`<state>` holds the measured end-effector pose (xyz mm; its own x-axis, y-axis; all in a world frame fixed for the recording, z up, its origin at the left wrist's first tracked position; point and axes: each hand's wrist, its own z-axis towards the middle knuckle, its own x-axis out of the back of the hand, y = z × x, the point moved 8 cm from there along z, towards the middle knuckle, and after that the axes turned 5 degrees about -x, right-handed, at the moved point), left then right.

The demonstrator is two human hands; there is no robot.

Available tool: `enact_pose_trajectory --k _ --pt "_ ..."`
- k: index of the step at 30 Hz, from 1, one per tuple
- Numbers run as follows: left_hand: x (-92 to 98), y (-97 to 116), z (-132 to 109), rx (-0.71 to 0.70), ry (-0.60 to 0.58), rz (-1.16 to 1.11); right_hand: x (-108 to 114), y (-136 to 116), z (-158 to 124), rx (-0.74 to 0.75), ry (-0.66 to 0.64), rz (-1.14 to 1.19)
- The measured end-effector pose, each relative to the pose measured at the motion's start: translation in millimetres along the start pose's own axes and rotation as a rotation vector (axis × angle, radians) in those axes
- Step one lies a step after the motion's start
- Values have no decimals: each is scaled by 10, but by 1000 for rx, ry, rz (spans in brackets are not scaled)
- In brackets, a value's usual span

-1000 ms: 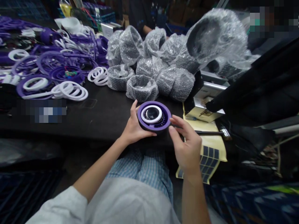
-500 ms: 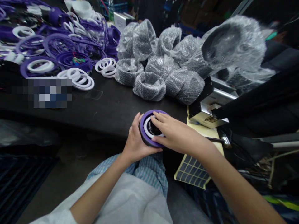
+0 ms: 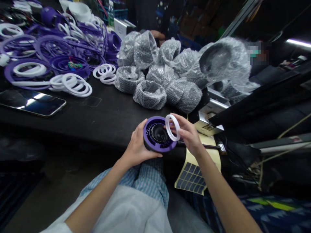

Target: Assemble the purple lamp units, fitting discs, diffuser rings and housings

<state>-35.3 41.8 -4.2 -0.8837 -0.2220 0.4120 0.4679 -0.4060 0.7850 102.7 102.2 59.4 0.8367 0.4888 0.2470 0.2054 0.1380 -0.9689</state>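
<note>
My left hand (image 3: 136, 144) is wrapped round the left side and underside of a round purple housing (image 3: 152, 145) with a black centre. The housing's open face is turned up towards me, and its inner black part (image 3: 159, 132) shows. Between the thumb and fingers of my right hand (image 3: 188, 131) is a white ring (image 3: 177, 127), held on edge. It stands tilted over the right rim of the housing; whether the two touch I cannot tell.
Bubble-wrapped round pieces (image 3: 150, 95) are heaped behind my hands. Purple rings, cables and loose white rings (image 3: 77, 85) crowd the left, near a phone (image 3: 36, 103). At right lie a yellow label sheet (image 3: 191, 176), a hammer (image 3: 221, 147) and metal boxes (image 3: 213, 106).
The white ring was seated inside the purple housing under my right fingers; now it is lifted out and tipped upright at the right rim. My left hand keeps its hold.
</note>
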Motion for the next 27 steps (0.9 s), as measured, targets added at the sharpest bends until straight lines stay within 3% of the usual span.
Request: enact_pose_trajectory --k 2,6,10,18,23,25,27 --pt "34 53 31 -23 -24 31 36 80 -26 6 0 139" --pt "107 222 43 -66 -38 78 34 111 -63 -12 8 184" --pt "253 502 24 -142 65 86 -17 54 -106 -52 10 187" --pt "227 1055 -80 -333 55 -46 -358 -99 -402 -14 59 169" --pt "205 1137 -141 -277 114 -169 -439 -99 -708 98 184 56" --pt "187 1106 -144 -212 46 -299 -352 -102 -840 119 247 -83" --pt "139 1041 -146 -105 -97 -397 -272 -187 -963 187 289 -328"
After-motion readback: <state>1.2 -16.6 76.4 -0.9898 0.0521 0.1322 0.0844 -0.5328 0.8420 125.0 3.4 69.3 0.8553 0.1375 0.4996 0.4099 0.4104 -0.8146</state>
